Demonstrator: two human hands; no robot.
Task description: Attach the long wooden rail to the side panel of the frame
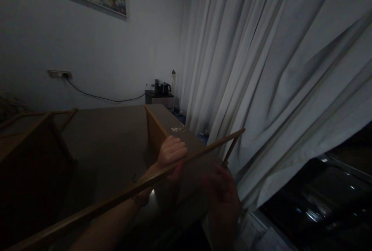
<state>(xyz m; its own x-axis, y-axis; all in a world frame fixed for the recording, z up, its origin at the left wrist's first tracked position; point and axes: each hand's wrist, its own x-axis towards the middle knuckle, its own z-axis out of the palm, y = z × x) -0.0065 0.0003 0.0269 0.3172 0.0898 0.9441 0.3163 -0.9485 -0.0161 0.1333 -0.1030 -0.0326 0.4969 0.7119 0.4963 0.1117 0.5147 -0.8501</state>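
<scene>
A long, thin wooden bar (203,151) runs slantwise from the lower left up to the right, where a shorter wooden piece (231,150) drops from its end. My left hand (172,152) is closed at the bar's middle, fingers curled behind and above it and the thumb showing below. My right hand (222,194) is low on the right, under the bar's far end, dark and blurred. Its fingers look loosely bent and apart, with nothing visible in them. Beneath both hands spreads a wooden piece of furniture with a broad grey-brown panel (113,134).
White curtains (232,68) hang close on the right, beside a dark glossy surface (316,196). A raised board (158,127) with pale flecks on top borders the panel. Behind stand a small cabinet (159,99) with a kettle (165,88), and a cable (101,97) along the wall.
</scene>
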